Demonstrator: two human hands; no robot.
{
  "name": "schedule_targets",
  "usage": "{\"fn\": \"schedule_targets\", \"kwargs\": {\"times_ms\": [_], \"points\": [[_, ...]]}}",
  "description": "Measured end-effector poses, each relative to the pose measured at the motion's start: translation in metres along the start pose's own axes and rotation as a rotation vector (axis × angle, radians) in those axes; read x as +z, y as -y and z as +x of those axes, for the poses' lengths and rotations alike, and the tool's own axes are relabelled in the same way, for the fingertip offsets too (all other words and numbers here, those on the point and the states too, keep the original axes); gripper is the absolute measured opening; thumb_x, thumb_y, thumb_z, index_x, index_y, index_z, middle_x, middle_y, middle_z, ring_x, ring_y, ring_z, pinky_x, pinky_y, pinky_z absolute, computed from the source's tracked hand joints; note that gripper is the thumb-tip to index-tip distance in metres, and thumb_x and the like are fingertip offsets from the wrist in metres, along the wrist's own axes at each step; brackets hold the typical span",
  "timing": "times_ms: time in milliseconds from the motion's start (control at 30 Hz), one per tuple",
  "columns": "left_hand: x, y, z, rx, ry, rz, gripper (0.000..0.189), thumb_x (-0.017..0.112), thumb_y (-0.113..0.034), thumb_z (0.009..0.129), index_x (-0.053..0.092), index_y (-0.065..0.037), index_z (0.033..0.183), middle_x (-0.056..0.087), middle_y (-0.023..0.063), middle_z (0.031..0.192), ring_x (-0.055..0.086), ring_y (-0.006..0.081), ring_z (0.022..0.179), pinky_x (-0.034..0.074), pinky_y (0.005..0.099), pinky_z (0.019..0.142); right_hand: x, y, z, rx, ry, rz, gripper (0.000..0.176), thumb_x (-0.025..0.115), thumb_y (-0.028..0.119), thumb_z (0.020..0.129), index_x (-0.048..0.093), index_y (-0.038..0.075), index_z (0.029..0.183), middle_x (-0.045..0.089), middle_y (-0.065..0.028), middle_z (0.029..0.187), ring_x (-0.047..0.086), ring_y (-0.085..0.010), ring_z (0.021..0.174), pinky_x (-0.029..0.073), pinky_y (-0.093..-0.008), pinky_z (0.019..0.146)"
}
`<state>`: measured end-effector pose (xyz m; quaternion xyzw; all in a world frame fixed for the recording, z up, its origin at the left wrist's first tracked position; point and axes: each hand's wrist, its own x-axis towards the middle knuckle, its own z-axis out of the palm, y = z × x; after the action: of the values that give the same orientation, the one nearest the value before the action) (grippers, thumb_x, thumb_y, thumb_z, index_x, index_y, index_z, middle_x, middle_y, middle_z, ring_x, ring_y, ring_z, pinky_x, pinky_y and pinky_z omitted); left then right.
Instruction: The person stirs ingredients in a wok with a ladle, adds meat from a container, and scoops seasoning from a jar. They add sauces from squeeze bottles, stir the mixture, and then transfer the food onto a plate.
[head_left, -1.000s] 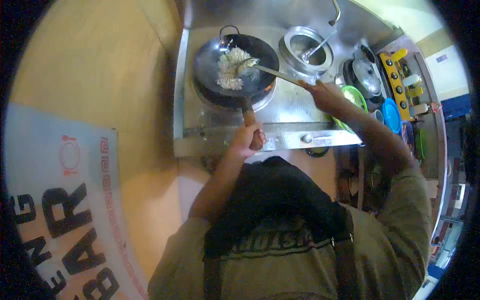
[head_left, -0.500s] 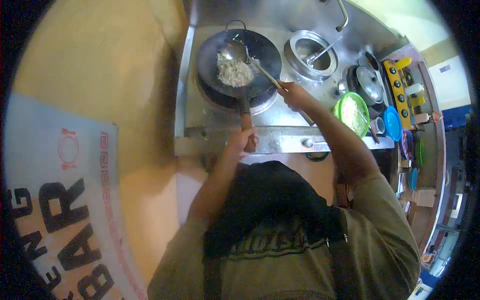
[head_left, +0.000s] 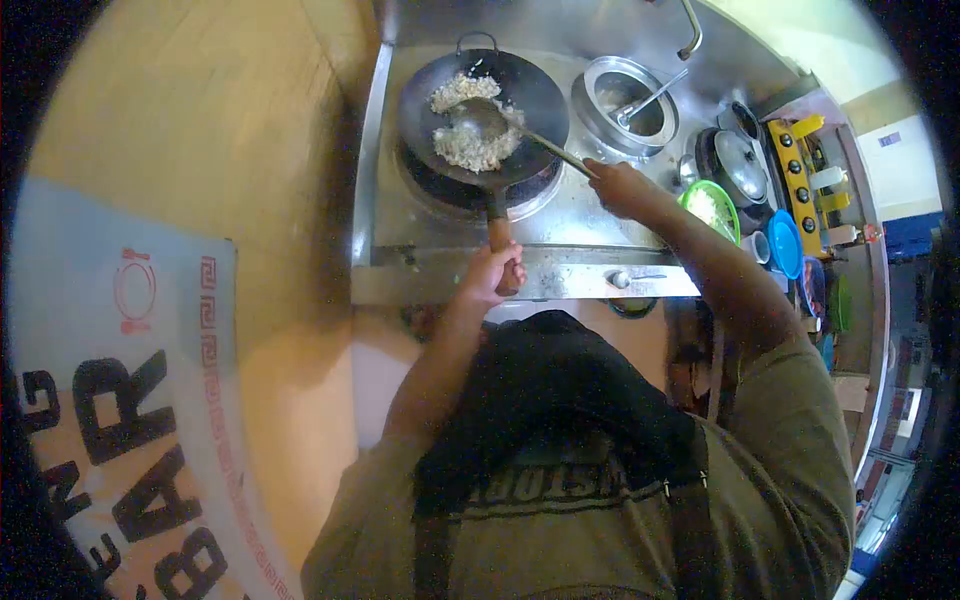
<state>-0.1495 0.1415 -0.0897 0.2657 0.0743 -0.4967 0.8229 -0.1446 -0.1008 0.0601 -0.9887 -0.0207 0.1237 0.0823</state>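
A dark wok sits over the burner ring, its wooden handle pointing toward me. My left hand is wrapped round that handle. My right hand grips the end of a long-handled ladle. The ladle's round bowl lies in the wok, in among the fried rice-like food. That pale, crumbly food is spread in two clumps, one beyond the bowl and one nearer the handle.
Right of the wok stands a metal pot with another ladle in it. Farther right are a lidded pan, a green basket and a blue bowl. A faucet hangs above the steel stove top.
The ladle's bowl has moved down through the food, splitting the single heap into two clumps. My right hand has shifted slightly right. The wok has moved a little to the right.
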Motion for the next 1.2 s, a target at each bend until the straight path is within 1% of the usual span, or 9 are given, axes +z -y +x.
{"fn": "schedule_targets", "kwargs": {"times_ms": [100, 200, 300, 400, 633, 667, 867, 1100, 1200], "points": [[-0.002, 0.0, 0.004, 0.004, -0.018, 0.028, 0.013, 0.057, -0.01, 0.081, 0.045, -0.012, 0.086, 0.047, 0.0017, 0.066, 0.048, 0.0144, 0.051, 0.043, 0.0327, 0.049, 0.005, 0.002, 0.004, -0.053, -0.141, 0.108, 0.021, 0.044, 0.017, 0.087, 0.047, 0.003, 0.103, 0.058, -0.0184, 0.067, 0.059, -0.0339, 0.057, 0.048, -0.0462, 0.051], [-0.015, 0.004, 0.012, -0.04, 0.008, 0.037, 0.014, 0.059, -0.013, 0.081, 0.046, -0.013, 0.087, 0.047, 0.0003, 0.065, 0.047, 0.0132, 0.051, 0.042, 0.0319, 0.047, -0.009, 0.034, 0.014, 0.423, 0.219, 0.891, 0.024, 0.046, 0.03, 0.09, 0.054, 0.01, 0.101, 0.045, -0.0033, 0.055, 0.045, -0.0117, 0.04, 0.038, -0.0278, 0.031], [-0.005, 0.001, 0.004, -0.031, -0.017, 0.039, 0.014, 0.059, -0.013, 0.081, 0.047, -0.013, 0.086, 0.047, 0.0007, 0.065, 0.047, 0.0135, 0.051, 0.042, 0.032, 0.047, 0.029, 0.009, 0.03, 0.058, -0.083, 0.068, 0.038, 0.046, 0.018, 0.085, 0.048, 0.011, 0.122, 0.058, -0.0182, 0.067, 0.058, -0.0304, 0.053, 0.048, -0.0391, 0.05], [-0.002, 0.0, 0.003, 0.002, -0.057, 0.049, 0.012, 0.059, -0.014, 0.081, 0.048, -0.012, 0.085, 0.048, 0.0011, 0.065, 0.047, 0.0139, 0.052, 0.042, 0.0319, 0.048, 0.016, 0.008, 0.029, 0.15, -0.231, 0.116, 0.039, 0.045, 0.012, 0.081, 0.047, 0.01, 0.121, 0.06, -0.024, 0.077, 0.059, -0.0402, 0.07, 0.048, -0.0454, 0.065], [-0.001, -0.002, 0.001, 0.016, -0.045, 0.033, 0.012, 0.059, -0.014, 0.081, 0.048, -0.01, 0.082, 0.049, 0.0025, 0.066, 0.05, 0.0152, 0.053, 0.044, 0.0331, 0.047, 0.002, 0.044, 0.045, -0.107, -0.314, 0.23, 0.04, 0.051, 0.017, 0.082, 0.05, 0.012, 0.122, 0.059, -0.0173, 0.069, 0.06, -0.0284, 0.059, 0.047, -0.0379, 0.052], [-0.002, -0.001, 0.002, 0.027, -0.043, 0.027, 0.013, 0.059, -0.012, 0.08, 0.048, -0.007, 0.083, 0.049, 0.0041, 0.066, 0.05, 0.016, 0.052, 0.045, 0.0336, 0.046, -0.027, 0.067, 0.022, 0.229, 0.021, 0.645, 0.041, 0.052, 0.02, 0.084, 0.049, 0.012, 0.124, 0.054, -0.0101, 0.062, 0.053, -0.0164, 0.048, 0.044, -0.0312, 0.042], [0.002, -0.004, -0.001, 0.03, -0.093, 0.041, 0.012, 0.059, -0.011, 0.08, 0.048, -0.007, 0.082, 0.049, 0.0036, 0.066, 0.05, 0.0163, 0.051, 0.045, 0.0339, 0.046, 0.015, 0.037, 0.017, 0.325, 0.233, 1.172, 0.034, 0.045, 0.024, 0.089, 0.051, 0.015, 0.121, 0.047, -0.0039, 0.054, 0.044, -0.0163, 0.036, 0.04, -0.0312, 0.033], [0.001, -0.007, 0.001, 0.041, -0.048, 0.046, 0.011, 0.058, -0.009, 0.079, 0.047, -0.008, 0.083, 0.048, 0.0037, 0.065, 0.049, 0.0164, 0.052, 0.045, 0.0339, 0.046, 0.035, 0.028, 0.023, 0.236, -0.127, 0.398, 0.036, 0.049, 0.026, 0.088, 0.05, 0.012, 0.121, 0.048, -0.0061, 0.052, 0.045, -0.0147, 0.036, 0.041, -0.0307, 0.033], [-0.004, -0.004, 0.003, 0.032, -0.057, 0.06, 0.011, 0.057, -0.009, 0.08, 0.047, -0.008, 0.083, 0.048, 0.0037, 0.065, 0.049, 0.0163, 0.052, 0.045, 0.0334, 0.045, 0.01, 0.047, 0.008, 0.353, -0.018, 0.779, 0.036, 0.047, 0.024, 0.088, 0.049, 0.012, 0.122, 0.054, -0.0106, 0.056, 0.051, -0.0213, 0.039, 0.045, -0.0357, 0.037]]}}
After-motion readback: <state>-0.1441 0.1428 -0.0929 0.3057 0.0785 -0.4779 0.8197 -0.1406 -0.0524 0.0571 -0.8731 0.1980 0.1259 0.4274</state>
